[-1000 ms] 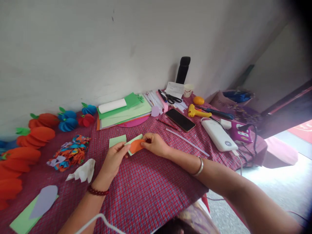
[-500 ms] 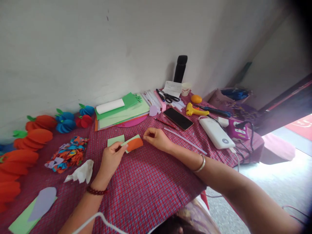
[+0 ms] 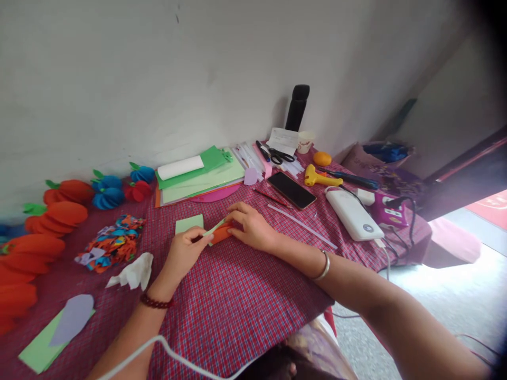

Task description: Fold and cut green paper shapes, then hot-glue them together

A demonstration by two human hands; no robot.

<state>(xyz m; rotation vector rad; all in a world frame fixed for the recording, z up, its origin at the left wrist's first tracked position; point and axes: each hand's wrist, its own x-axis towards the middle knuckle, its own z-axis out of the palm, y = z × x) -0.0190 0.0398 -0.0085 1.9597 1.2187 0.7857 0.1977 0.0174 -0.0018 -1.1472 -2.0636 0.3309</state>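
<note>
An orange paper piece (image 3: 222, 234) lies against a folded light green paper (image 3: 214, 228) between my two hands, just above the checked cloth. My left hand (image 3: 189, 250) pinches the left end of these papers between thumb and fingers. At their right end, my right hand (image 3: 249, 227) is closed on the papers, with its fingers over the top edge and the thumb at the orange piece. Behind my left hand a light green rectangle of paper (image 3: 189, 223) lies flat on the cloth.
Orange paper pumpkins (image 3: 59, 217), paper scraps (image 3: 114, 244) and white tissue (image 3: 134, 272) are on the left. Stacked sheets (image 3: 206, 182) lie behind. A phone (image 3: 292, 190), scissors (image 3: 279, 155), yellow glue gun (image 3: 321, 177) and power bank (image 3: 352, 214) are to the right.
My right hand has come down onto the right end of the papers, which it was beside before. The green paper now tilts up over the orange piece. The view has shifted slightly.
</note>
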